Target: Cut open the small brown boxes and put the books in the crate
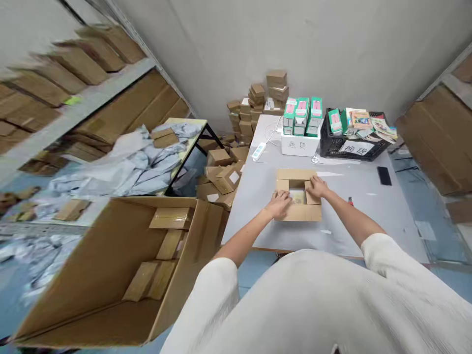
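Open box (302, 213) on grey tabletop (246, 211). Left hand (279, 204), fingers bent, at its 8 o'clock corner; right hand (317, 187) on the 3 o'clock flap; cannot tell if either grips. Judged risk: uneven pressing might crease a flap or skid the box. White bin (300, 146) at 12, phone (384, 175) at 3. Room: large carton (177, 270) at 8, pale wall (313, 44) beyond 12.

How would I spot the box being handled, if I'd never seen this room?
Find the pale grey table right of centre. Toward its near edge sits a small open-topped cardboard box. Unlike the boxes heaped beside the table, it has the left hand and right hand on it.
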`<state>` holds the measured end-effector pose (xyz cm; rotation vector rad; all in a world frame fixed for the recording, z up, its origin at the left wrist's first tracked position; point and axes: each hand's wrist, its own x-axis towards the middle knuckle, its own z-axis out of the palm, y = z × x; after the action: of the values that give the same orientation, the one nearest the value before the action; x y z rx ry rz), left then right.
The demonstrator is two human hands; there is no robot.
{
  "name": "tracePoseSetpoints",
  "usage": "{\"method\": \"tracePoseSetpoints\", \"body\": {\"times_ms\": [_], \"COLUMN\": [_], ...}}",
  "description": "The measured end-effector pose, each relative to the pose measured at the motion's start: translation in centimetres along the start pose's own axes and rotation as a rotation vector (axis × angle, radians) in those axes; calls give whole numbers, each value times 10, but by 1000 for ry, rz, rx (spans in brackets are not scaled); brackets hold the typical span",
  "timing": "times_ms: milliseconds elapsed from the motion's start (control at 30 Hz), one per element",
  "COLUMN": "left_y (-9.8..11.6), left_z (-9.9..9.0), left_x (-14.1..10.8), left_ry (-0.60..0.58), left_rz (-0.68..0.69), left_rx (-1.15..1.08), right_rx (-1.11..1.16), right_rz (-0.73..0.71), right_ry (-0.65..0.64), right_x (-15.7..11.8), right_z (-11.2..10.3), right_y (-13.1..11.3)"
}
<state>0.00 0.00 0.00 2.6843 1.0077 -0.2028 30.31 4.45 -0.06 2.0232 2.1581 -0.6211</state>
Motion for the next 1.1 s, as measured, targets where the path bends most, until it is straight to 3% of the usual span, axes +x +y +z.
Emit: {"method": "tracePoseSetpoints", "body": {"times_ms": [133,233,367,567,700,933,1100], "left_y": [18,20,19,12,-4,-33,-51], "left_z": [9,5,-10,-19,-19,-28,-27], "left_x": [13,13,-4,-38,-37,12,35], "left_ry": [-42,-55,52,195,89,-161,-194], "left_rz": [58,33,-6,-333,-439,-421,-318], "left_rx": [21,56,95,85,24,11,-13], "right_rx": [-34,-37,-38,-17,-4,159,333], "right_rz": [50,95,116,109,100,37,14], "right_ry": [24,-1,-26,-18,-19,15,141], "right_x": [-3,-2,3,8,7,-4,-24], "right_z": [8,11,13,20,19,8,1], "right_y": [-13,-18,-17,-9,-6,1,23]}}
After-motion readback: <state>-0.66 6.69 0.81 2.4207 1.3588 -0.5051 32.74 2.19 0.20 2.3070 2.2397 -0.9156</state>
